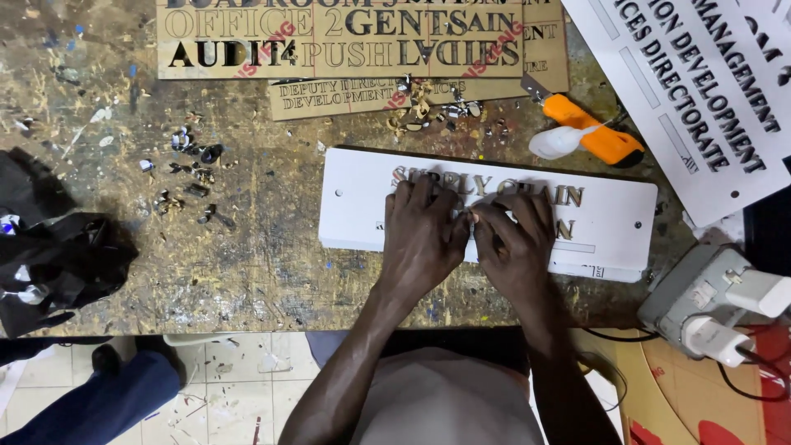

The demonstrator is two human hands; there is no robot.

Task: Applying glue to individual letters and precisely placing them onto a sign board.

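Both hands (470,235) press flat on white sign (610,222); orange knife (597,136), letter scraps (194,177) nearby.

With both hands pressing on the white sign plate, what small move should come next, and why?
Probably press the small piece pinched between the fingertips flat onto the white sign plate. The left hand and right hand meet at the middle of the plate, in line with the gold letters already seated on it, and the second row looks unfinished. What the piece is cannot be told.
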